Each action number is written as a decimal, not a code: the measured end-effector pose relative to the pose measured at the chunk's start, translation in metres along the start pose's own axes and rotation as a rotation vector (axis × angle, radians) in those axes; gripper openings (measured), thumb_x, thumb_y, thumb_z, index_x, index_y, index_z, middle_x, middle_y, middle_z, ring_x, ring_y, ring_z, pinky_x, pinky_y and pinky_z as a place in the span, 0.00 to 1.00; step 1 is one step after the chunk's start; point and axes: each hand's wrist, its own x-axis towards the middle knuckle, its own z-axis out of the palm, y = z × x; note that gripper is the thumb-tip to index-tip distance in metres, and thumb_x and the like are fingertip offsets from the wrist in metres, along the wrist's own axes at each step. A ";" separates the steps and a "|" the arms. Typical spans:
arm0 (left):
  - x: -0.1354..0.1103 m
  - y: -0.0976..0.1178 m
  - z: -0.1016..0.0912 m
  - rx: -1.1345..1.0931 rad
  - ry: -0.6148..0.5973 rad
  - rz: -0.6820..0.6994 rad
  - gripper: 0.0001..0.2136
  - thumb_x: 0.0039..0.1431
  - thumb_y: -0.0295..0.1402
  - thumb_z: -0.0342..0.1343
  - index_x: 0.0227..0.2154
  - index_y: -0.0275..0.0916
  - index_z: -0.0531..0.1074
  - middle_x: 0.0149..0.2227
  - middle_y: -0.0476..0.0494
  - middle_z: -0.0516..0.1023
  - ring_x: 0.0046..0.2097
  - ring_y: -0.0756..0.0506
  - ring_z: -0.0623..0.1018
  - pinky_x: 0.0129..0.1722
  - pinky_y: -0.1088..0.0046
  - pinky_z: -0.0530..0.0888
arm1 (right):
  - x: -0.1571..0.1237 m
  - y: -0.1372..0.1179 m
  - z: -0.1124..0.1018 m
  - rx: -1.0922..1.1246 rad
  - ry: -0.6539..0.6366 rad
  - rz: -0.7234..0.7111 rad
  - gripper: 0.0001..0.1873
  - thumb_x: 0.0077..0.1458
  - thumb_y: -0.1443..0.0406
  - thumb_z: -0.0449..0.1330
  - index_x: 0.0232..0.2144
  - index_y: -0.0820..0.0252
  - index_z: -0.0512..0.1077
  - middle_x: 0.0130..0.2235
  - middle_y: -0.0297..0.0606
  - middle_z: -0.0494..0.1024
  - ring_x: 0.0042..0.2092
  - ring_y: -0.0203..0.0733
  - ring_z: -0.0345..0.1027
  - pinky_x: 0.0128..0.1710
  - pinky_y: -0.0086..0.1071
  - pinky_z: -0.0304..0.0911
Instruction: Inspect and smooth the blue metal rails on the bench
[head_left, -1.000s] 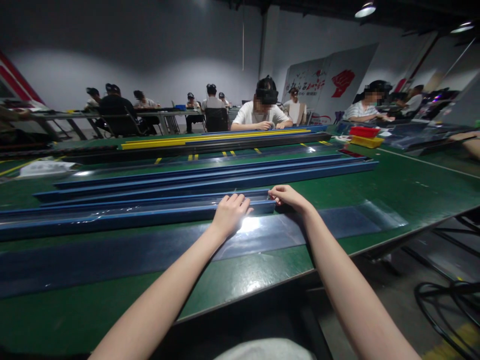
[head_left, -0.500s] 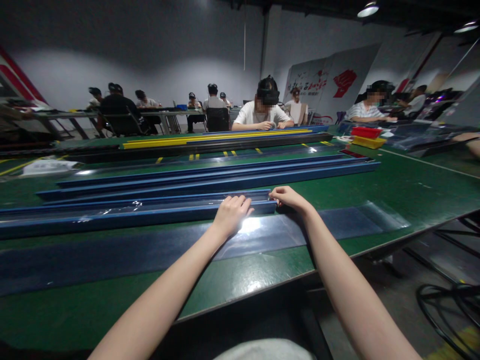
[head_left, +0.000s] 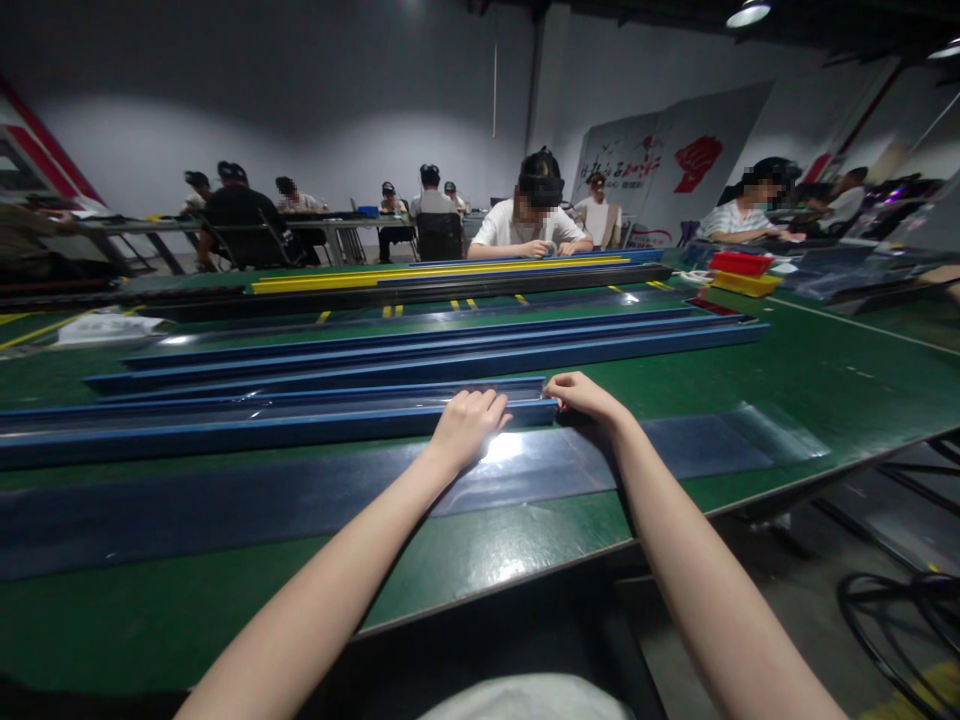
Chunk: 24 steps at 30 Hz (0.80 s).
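Observation:
A long blue channel rail (head_left: 247, 428) lies across the green table (head_left: 817, 370) in front of me, with clear film over its top. My left hand (head_left: 466, 425) rests on the rail near its right end, fingers curled over the near edge. My right hand (head_left: 585, 395) pinches the rail's very end, fingertips closed on the film or end edge. A flat dark blue strip (head_left: 225, 505) under clear film lies just nearer to me, below both hands.
More long blue rails (head_left: 450, 355) lie parallel farther back, then yellow and black ones (head_left: 442, 275). Red and yellow bins (head_left: 739, 272) stand at the far right. Several people sit at tables beyond. The table's edge runs diagonally at right, with cables on the floor.
Almost nothing: both hands stay at the rail's right end; the view shifted slightly.

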 end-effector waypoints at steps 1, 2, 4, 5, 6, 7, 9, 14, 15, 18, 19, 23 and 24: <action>0.000 0.000 0.000 -0.004 -0.007 -0.002 0.07 0.60 0.34 0.49 0.31 0.36 0.68 0.28 0.46 0.72 0.31 0.46 0.72 0.30 0.70 0.60 | 0.000 0.000 0.000 -0.002 -0.004 -0.004 0.06 0.43 0.65 0.53 0.19 0.61 0.67 0.16 0.29 0.66 0.20 0.30 0.58 0.22 0.24 0.55; 0.000 0.000 -0.001 -0.008 -0.015 -0.003 0.07 0.60 0.34 0.49 0.31 0.36 0.68 0.28 0.46 0.72 0.31 0.46 0.72 0.30 0.70 0.60 | -0.001 0.000 0.000 -0.002 -0.008 -0.007 0.06 0.43 0.65 0.53 0.19 0.61 0.67 0.16 0.28 0.66 0.20 0.30 0.58 0.22 0.25 0.55; 0.000 0.000 -0.002 -0.013 -0.028 -0.005 0.07 0.60 0.34 0.49 0.32 0.36 0.68 0.29 0.45 0.72 0.31 0.46 0.72 0.30 0.70 0.60 | -0.001 0.000 0.000 -0.002 -0.013 -0.011 0.06 0.43 0.65 0.53 0.19 0.61 0.66 0.16 0.28 0.65 0.20 0.30 0.58 0.22 0.25 0.54; 0.000 0.001 -0.002 -0.015 -0.035 -0.007 0.07 0.60 0.34 0.49 0.32 0.36 0.68 0.29 0.45 0.72 0.31 0.46 0.72 0.30 0.70 0.60 | -0.001 0.000 0.000 -0.003 -0.015 -0.012 0.06 0.43 0.65 0.53 0.19 0.61 0.66 0.16 0.28 0.65 0.20 0.30 0.58 0.22 0.25 0.54; 0.000 0.001 -0.002 -0.017 -0.041 -0.008 0.07 0.60 0.34 0.48 0.32 0.36 0.68 0.29 0.45 0.72 0.32 0.46 0.71 0.30 0.70 0.60 | -0.002 0.000 0.000 -0.004 -0.018 -0.012 0.06 0.43 0.65 0.53 0.19 0.61 0.66 0.16 0.28 0.65 0.21 0.30 0.58 0.22 0.25 0.54; 0.000 0.001 -0.003 -0.019 -0.047 -0.009 0.07 0.60 0.34 0.48 0.32 0.36 0.68 0.29 0.45 0.72 0.32 0.46 0.71 0.30 0.70 0.60 | -0.002 0.000 0.000 -0.005 -0.020 -0.012 0.06 0.42 0.65 0.53 0.18 0.61 0.66 0.16 0.28 0.65 0.21 0.30 0.58 0.22 0.25 0.54; 0.000 0.001 -0.003 -0.022 -0.060 -0.011 0.08 0.61 0.34 0.48 0.32 0.36 0.68 0.29 0.44 0.72 0.32 0.46 0.71 0.30 0.70 0.60 | -0.003 -0.002 0.000 -0.011 -0.018 -0.011 0.07 0.42 0.64 0.53 0.18 0.61 0.65 0.16 0.28 0.65 0.21 0.30 0.58 0.23 0.25 0.54; 0.001 0.001 -0.003 -0.024 -0.082 -0.019 0.07 0.60 0.34 0.48 0.33 0.36 0.67 0.31 0.44 0.72 0.33 0.46 0.71 0.30 0.70 0.60 | -0.005 -0.007 0.000 -0.038 -0.017 0.007 0.07 0.42 0.65 0.52 0.17 0.61 0.65 0.16 0.28 0.64 0.21 0.30 0.58 0.23 0.25 0.53; 0.001 0.001 -0.003 -0.024 -0.083 -0.020 0.07 0.60 0.34 0.48 0.33 0.36 0.67 0.31 0.44 0.72 0.33 0.46 0.71 0.30 0.70 0.60 | -0.005 -0.008 0.000 -0.046 -0.016 0.011 0.07 0.42 0.65 0.52 0.17 0.61 0.65 0.16 0.28 0.64 0.21 0.30 0.58 0.23 0.25 0.53; 0.001 0.000 -0.002 -0.023 -0.075 -0.019 0.07 0.60 0.34 0.48 0.33 0.36 0.67 0.30 0.44 0.72 0.33 0.46 0.71 0.30 0.70 0.60 | -0.006 -0.009 0.000 -0.060 -0.011 0.022 0.07 0.42 0.65 0.52 0.18 0.61 0.65 0.16 0.28 0.64 0.21 0.30 0.58 0.23 0.25 0.53; 0.001 0.000 -0.002 -0.023 -0.070 -0.018 0.07 0.60 0.34 0.48 0.33 0.36 0.67 0.30 0.44 0.72 0.33 0.46 0.71 0.30 0.70 0.60 | -0.006 -0.009 0.000 -0.061 -0.008 0.026 0.07 0.43 0.65 0.52 0.18 0.61 0.65 0.16 0.28 0.64 0.21 0.30 0.58 0.23 0.25 0.53; 0.000 0.000 -0.001 -0.021 -0.054 -0.015 0.07 0.60 0.34 0.48 0.33 0.36 0.67 0.30 0.45 0.72 0.33 0.46 0.71 0.30 0.70 0.60 | -0.005 -0.008 0.000 -0.061 -0.008 0.025 0.07 0.43 0.64 0.52 0.17 0.61 0.65 0.16 0.29 0.64 0.21 0.30 0.58 0.22 0.25 0.53; 0.000 0.000 -0.002 -0.022 -0.053 -0.015 0.07 0.60 0.34 0.48 0.32 0.36 0.67 0.30 0.45 0.72 0.33 0.46 0.71 0.30 0.70 0.60 | -0.005 -0.008 0.000 -0.061 -0.011 0.022 0.07 0.42 0.64 0.53 0.17 0.61 0.65 0.16 0.29 0.64 0.21 0.30 0.58 0.22 0.25 0.53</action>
